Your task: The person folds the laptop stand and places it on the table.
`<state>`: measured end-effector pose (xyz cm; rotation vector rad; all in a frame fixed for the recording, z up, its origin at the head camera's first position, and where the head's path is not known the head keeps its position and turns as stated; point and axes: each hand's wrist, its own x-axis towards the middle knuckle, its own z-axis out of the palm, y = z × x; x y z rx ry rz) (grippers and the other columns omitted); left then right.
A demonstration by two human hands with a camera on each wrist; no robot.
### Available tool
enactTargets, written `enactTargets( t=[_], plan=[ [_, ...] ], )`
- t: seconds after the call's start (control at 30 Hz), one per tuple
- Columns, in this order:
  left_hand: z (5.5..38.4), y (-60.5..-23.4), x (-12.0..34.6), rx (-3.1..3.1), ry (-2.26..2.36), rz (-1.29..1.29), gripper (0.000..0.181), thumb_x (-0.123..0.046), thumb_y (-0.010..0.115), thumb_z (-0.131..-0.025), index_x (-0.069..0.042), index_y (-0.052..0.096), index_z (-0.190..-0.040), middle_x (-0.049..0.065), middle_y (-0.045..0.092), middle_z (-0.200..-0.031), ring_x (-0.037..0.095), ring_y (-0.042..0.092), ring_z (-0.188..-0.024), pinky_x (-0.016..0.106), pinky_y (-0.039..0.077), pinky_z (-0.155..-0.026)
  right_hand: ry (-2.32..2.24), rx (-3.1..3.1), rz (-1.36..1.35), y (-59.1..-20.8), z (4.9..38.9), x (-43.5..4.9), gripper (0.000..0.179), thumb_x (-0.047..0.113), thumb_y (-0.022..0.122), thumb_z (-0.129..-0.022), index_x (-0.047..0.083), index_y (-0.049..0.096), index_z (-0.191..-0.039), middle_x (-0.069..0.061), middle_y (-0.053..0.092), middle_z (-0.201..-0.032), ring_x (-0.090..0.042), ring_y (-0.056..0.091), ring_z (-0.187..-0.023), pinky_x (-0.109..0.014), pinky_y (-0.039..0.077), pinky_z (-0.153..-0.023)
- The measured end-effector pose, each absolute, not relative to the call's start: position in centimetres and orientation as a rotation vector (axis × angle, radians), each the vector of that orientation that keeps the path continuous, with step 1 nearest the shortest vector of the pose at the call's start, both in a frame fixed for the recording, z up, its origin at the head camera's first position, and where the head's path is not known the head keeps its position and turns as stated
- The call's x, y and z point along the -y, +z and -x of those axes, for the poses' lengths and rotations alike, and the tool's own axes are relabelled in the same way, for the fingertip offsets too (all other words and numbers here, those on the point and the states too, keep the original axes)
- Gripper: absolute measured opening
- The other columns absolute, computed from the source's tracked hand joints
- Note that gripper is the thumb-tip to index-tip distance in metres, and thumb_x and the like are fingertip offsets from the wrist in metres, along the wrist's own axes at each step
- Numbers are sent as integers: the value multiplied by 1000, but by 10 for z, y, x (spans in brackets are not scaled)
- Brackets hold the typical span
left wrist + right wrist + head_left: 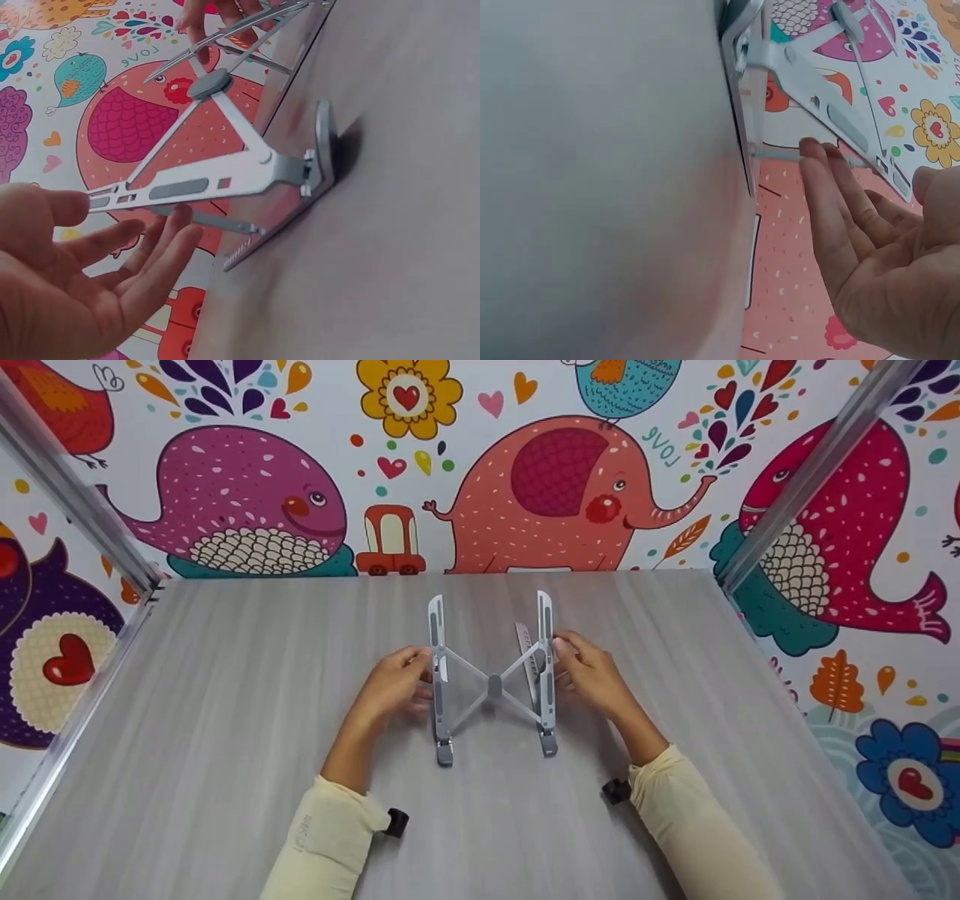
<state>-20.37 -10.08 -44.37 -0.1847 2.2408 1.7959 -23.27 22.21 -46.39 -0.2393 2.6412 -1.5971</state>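
Note:
A silver folding laptop stand (495, 685) stands unfolded on the table, its two side rails joined by crossed bars with a grey hub in the middle. My left hand (392, 684) holds the left rail, thumb on the outer side and fingers reaching underneath, as the left wrist view shows. On the opposite side my right hand (592, 671) holds the right rail (832, 116) near its raised end, with thumb and fingers on either side of it. Grey pads line the rails, and hooked feet (445, 753) point toward me at the front.
The wood-grain table (225, 720) spreads around the stand. Behind it rises a wall panel with a cartoon elephant (480, 510) and whales. Metal posts (817, 480) stand at the back corners. A black wrist strap piece (396, 823) sticks out at the left sleeve (322, 840).

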Motion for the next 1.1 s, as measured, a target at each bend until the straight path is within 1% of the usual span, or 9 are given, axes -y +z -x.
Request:
enactTargets(
  t=[0.1, 0.2, 0.33, 0.47, 0.7, 0.8, 0.87, 1.03, 1.1],
  plan=[
    [205, -444, 98, -2246, 1784, 160, 41, -39, 47, -108, -10, 65, -130, 16, 67, -113, 29, 69, -94, 48, 62, -83, -1646, -2635, 229, -465, 233, -218, 38, 43, 51, -106, 20, 64, -132, -18, 70, -89, -45, 69, -78, -55, 60, -65],
    [206, -446, 94, -2247, 1791, 152, 40, -38, 49, -108, -8, 66, -128, 14, 67, -109, 25, 69, -90, 47, 62, -83, -1675, -2640, 215, -464, 232, -218, 34, 40, 53, -106, 17, 66, -129, -18, 69, -89, -40, 69, -75, -55, 59, -66],
    [207, -448, 89, -2253, 1794, 149, 37, -36, 52, -107, -8, 67, -125, 10, 66, -103, 22, 68, -87, 46, 62, -81, -1722, -2592, 169, -463, 231, -218, 33, 35, 55, -106, 15, 65, -130, -17, 70, -89, -35, 71, -72, -58, 60, -66],
    [207, -451, 89, -2276, 1788, 158, 34, -34, 52, -107, -7, 68, -121, 9, 65, -99, 22, 67, -86, 44, 62, -79, -1749, -2527, 147, -463, 231, -216, 30, 30, 57, -105, 15, 64, -131, -18, 72, -89, -38, 73, -73, -62, 60, -67],
    [207, -455, 95, -2308, 1784, 144, 31, -30, 51, -108, -6, 69, -118, 9, 66, -97, 20, 66, -83, 41, 63, -75, -1711, -2508, 143, -468, 236, -211, 27, 25, 59, -104, 16, 64, -129, -16, 73, -90, -34, 73, -74, -54, 62, -65],
    [208, -455, 96, -2286, 1801, 130, 32, -28, 51, -108, -3, 67, -118, 10, 68, -96, 19, 67, -80, 40, 63, -72, -1723, -2500, 127, -469, 236, -210, 24, 21, 59, -104, 15, 65, -126, -15, 73, -88, -35, 73, -72, -55, 62, -64],
    [208, -454, 96, -2278, 1804, 127, 31, -27, 52, -108, -2, 67, -118, 9, 69, -95, 20, 67, -79, 40, 63, -71, -1733, -2495, 121, -469, 236, -210, 23, 20, 59, -104, 12, 66, -125, -14, 72, -87, -35, 72, -72, -57, 61, -64],
    [211, -455, 96, -2241, 1813, 127, 30, -25, 53, -107, 0, 66, -116, 9, 69, -93, 19, 67, -76, 42, 63, -73, -1757, -2459, 104, -469, 237, -211, 25, 18, 59, -104, 5, 66, -124, -13, 71, -86, -33, 72, -72, -58, 61, -66],
    [212, -455, 95, -2220, 1826, 134, 29, -25, 53, -107, 1, 66, -116, 9, 69, -92, 19, 67, -75, 43, 63, -73, -1765, -2450, 91, -469, 237, -212, 24, 18, 59, -104, 5, 66, -123, -12, 71, -84, -32, 72, -71, -57, 61, -66]
  ],
)
